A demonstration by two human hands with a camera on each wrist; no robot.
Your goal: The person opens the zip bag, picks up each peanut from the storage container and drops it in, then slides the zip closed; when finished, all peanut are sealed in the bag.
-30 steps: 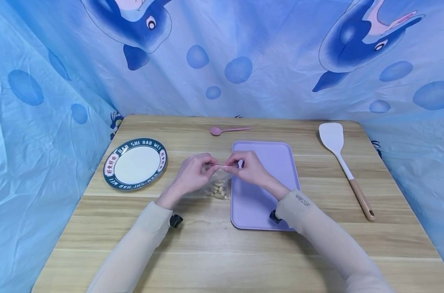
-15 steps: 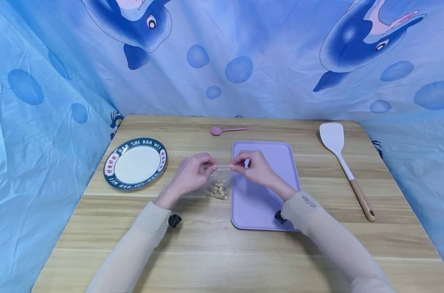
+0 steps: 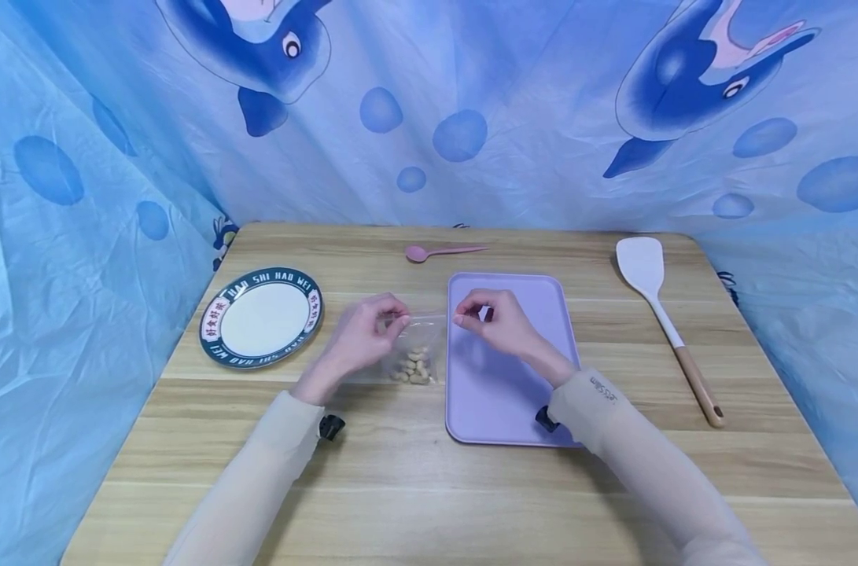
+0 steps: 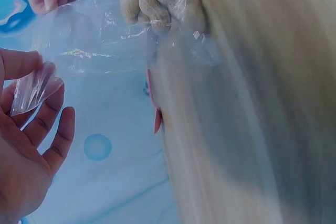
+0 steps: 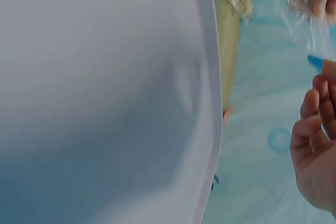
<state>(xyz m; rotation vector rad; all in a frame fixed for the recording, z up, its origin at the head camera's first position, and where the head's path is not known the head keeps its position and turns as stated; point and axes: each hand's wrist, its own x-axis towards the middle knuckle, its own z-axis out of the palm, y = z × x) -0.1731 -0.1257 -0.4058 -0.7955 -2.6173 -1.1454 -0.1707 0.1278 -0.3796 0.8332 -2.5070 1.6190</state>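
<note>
A clear plastic bag [image 3: 427,333] with peanuts [image 3: 416,366] in its bottom hangs between the two hands, left of the purple tray. My left hand [image 3: 363,334] pinches the bag's top left part between thumb and fingers; in the left wrist view, crinkled film [image 4: 35,88] stands between them. At the opposite top corner, my right hand [image 3: 498,321] pinches the edge, over the tray's left side. The bag's top edge is drawn out straight between the hands. Peanuts in their shells [image 4: 163,3] show through the film.
The purple tray [image 3: 506,409] lies under the right hand and wrist. A dark-rimmed plate [image 3: 262,317] is at the left, a pink spoon [image 3: 417,253] at the back. A white spatula with a wooden handle [image 3: 653,295] lies at the right, and a blue curtain [image 3: 429,110] encloses the table.
The hands have moved apart, right hand to the right and left hand slightly left. The bag's top edge is stretched wider, and the peanuts have shifted a little left.
</note>
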